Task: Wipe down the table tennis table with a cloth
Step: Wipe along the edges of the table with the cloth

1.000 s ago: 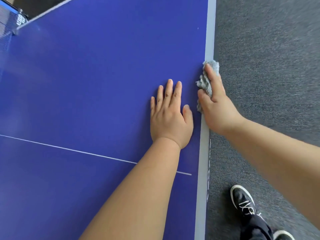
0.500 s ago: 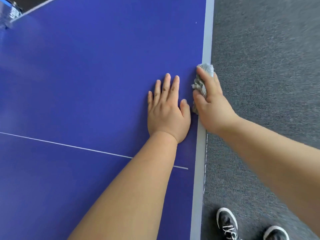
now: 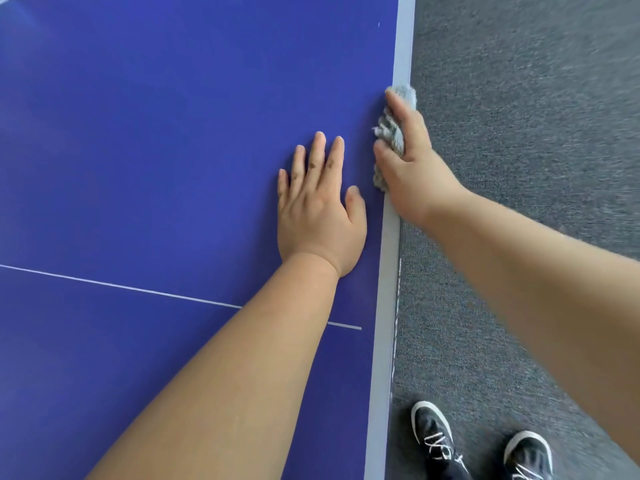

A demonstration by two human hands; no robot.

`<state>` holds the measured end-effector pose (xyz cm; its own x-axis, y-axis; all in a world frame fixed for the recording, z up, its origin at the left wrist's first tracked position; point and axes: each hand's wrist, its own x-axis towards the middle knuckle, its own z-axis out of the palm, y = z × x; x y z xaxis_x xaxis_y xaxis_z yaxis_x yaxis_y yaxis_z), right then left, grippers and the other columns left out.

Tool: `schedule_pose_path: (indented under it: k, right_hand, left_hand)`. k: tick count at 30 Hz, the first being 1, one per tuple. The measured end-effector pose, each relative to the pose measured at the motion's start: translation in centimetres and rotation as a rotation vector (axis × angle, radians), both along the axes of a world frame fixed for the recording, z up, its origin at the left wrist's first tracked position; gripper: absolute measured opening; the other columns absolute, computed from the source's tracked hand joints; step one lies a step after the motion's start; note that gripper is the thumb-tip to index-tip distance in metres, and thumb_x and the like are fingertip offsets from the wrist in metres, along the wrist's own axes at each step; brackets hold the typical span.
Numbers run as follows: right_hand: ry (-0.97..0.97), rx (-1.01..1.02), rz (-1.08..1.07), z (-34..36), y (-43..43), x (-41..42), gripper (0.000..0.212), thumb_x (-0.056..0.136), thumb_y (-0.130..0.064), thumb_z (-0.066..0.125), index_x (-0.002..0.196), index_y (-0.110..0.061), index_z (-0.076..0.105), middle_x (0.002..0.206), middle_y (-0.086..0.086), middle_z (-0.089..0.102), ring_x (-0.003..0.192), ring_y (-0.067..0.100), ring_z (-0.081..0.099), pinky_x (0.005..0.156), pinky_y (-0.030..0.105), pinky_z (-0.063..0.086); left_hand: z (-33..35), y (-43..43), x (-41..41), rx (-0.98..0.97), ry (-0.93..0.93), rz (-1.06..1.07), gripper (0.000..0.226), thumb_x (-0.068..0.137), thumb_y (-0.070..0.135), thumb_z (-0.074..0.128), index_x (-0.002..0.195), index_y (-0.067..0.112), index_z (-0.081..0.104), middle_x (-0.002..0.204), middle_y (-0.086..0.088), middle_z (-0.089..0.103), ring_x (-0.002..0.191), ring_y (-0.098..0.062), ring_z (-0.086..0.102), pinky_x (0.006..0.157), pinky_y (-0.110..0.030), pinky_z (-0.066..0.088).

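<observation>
We tag the left hand [image 3: 318, 209] flat on the blue table top [image 3: 156, 133], palm down, fingers straight and close together, holding nothing. It looks like a brace to us, taking weight so the body can lean along the side. It lies just inside the grey edge band [image 3: 401, 46], fingertips to 12 o'clock.

The right hand [image 3: 412, 168] is just beside it at 2 o'clock, with fingers and thumb curled round a bunched grey cloth [image 3: 389, 131]. The cloth sits on the edge band at about 1 o'clock in the view, wadded rather than spread. A tuft shows past the index fingertip at 12 o'clock and another below the thumb at 6. The hand straddles the rim and its outer fingers drop over the side, out of sight. We judge the grip wraps the edge so band and rim get wiped in one pass. We cannot tell whether the cloth reaches the side face.

A white line [image 3: 138, 289] runs from 9 o'clock toward the edge at 4 o'clock, passing under the left forearm. Grey carpet [image 3: 519, 133] fills the 3 o'clock side. Two black shoes [image 3: 433, 434] are at 5 o'clock, close to the table with toes roughly to 12 — a stance parallel to the edge, which suits a stroke along it.

Our call is edge-wiping in hand; we cannot tell how much of the top is done.
</observation>
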<state>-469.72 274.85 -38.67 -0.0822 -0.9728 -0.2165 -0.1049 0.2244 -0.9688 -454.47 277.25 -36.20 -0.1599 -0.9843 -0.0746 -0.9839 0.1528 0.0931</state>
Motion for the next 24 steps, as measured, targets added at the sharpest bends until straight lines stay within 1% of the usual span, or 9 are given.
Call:
schedule_pose_path:
  k: [3, 5, 7, 10, 12, 16, 18, 21, 24]
  right_hand:
    - [-0.062, -0.038, -0.003, -0.3, 5.4, 1.9, 0.064, 0.106, -0.016, 0.045, 0.156, -0.047, 0.021, 0.171, -0.006, 0.012, 0.157, 0.003, 0.001, 0.126, 0.02, 0.012]
    - [-0.084, -0.041, 0.032, -0.1, 11.2, 3.7, 0.067, 0.104, -0.019, 0.046, 0.147, -0.062, 0.018, 0.172, -0.007, 0.002, 0.154, -0.004, -0.006, 0.112, -0.001, 0.008]
    - [-0.087, -0.011, 0.068, 0.1, 14.1, 4.4, 0.068, 0.102, -0.025, 0.047, 0.143, -0.069, 0.016, 0.172, -0.008, -0.004, 0.154, -0.005, -0.007, 0.105, -0.006, 0.007]
    - [-0.015, 0.017, 0.059, -0.4, 9.4, 3.0, 0.067, 0.105, -0.022, 0.051, 0.156, -0.051, 0.02, 0.172, -0.002, 0.001, 0.156, 0.0, 0.004, 0.112, 0.001, 0.012]
    - [0.012, 0.004, 0.018, -0.2, 4.4, 1.4, 0.064, 0.106, -0.021, 0.049, 0.16, -0.038, 0.021, 0.171, 0.0, 0.01, 0.157, 0.008, 0.011, 0.125, 0.022, 0.017]
    - [0.007, -0.01, -0.018, -0.5, 1.6, 0.9, 0.061, 0.106, -0.021, 0.046, 0.16, -0.036, 0.022, 0.169, -0.003, 0.021, 0.158, 0.018, 0.014, 0.125, 0.041, 0.024]
    - [-0.003, -0.019, -0.051, -0.5, 4.5, 1.9, 0.062, 0.105, -0.018, 0.047, 0.16, -0.036, 0.024, 0.169, -0.001, 0.02, 0.156, 0.016, 0.021, 0.123, 0.033, 0.03]
    - [-0.008, 0.006, -0.029, -0.1, 12.7, 4.4, 0.066, 0.104, -0.017, 0.051, 0.159, -0.042, 0.024, 0.171, -0.001, 0.008, 0.153, 0.005, 0.021, 0.102, -0.001, 0.03]
    - [0.011, 0.047, 0.027, 0.8, 18.0, 5.8, 0.068, 0.104, -0.02, 0.05, 0.159, -0.047, 0.02, 0.171, -0.002, -0.001, 0.151, -0.001, 0.014, 0.108, 0.009, 0.033]
  left_hand:
    - [0.0, 0.0, 0.1, 0.006, 0.007, 0.005, 0.069, 0.098, 0.041, 0.025, 0.165, 0.031, 0.015, 0.174, 0.007, 0.007, 0.16, -0.02, 0.003, 0.129, -0.045, 0.003]
    - [0.0, -0.1, 0.0, 0.01, 0.007, 0.006, 0.068, 0.099, 0.04, 0.026, 0.165, 0.031, 0.015, 0.174, 0.007, 0.006, 0.16, -0.02, 0.002, 0.129, -0.045, 0.003]
    - [0.0, 0.0, 0.0, 0.01, 0.006, 0.002, 0.066, 0.102, 0.039, 0.028, 0.166, 0.03, 0.014, 0.174, 0.007, 0.006, 0.16, -0.02, 0.001, 0.129, -0.046, 0.003]
    - [0.0, -0.1, 0.0, 0.012, 0.019, 0.005, 0.067, 0.1, 0.04, 0.028, 0.165, 0.03, 0.015, 0.174, 0.007, 0.007, 0.16, -0.02, 0.002, 0.129, -0.045, 0.002]
    - [0.0, 0.0, 0.0, 0.002, 0.025, 0.006, 0.068, 0.099, 0.04, 0.028, 0.165, 0.03, 0.016, 0.174, 0.006, 0.008, 0.16, -0.02, 0.004, 0.129, -0.045, 0.002]
    - [-0.2, 0.0, 0.1, -0.009, 0.026, 0.011, 0.069, 0.097, 0.042, 0.025, 0.165, 0.031, 0.017, 0.173, 0.007, 0.009, 0.16, -0.02, 0.005, 0.129, -0.045, 0.003]
    - [-0.3, 0.1, 0.1, -0.012, 0.014, 0.005, 0.066, 0.1, 0.041, 0.028, 0.165, 0.031, 0.018, 0.173, 0.006, 0.01, 0.16, -0.021, 0.005, 0.129, -0.045, 0.003]
    - [0.2, 0.3, 0.1, 0.004, 0.041, 0.006, 0.058, 0.106, 0.036, 0.033, 0.163, 0.035, 0.024, 0.173, 0.007, 0.013, 0.16, -0.021, 0.008, 0.129, -0.045, 0.005]
    - [0.8, 3.0, 1.1, 0.077, 0.072, -0.011, 0.056, 0.107, 0.036, 0.031, 0.163, 0.037, 0.024, 0.173, 0.006, 0.011, 0.16, -0.022, 0.006, 0.129, -0.046, 0.005]
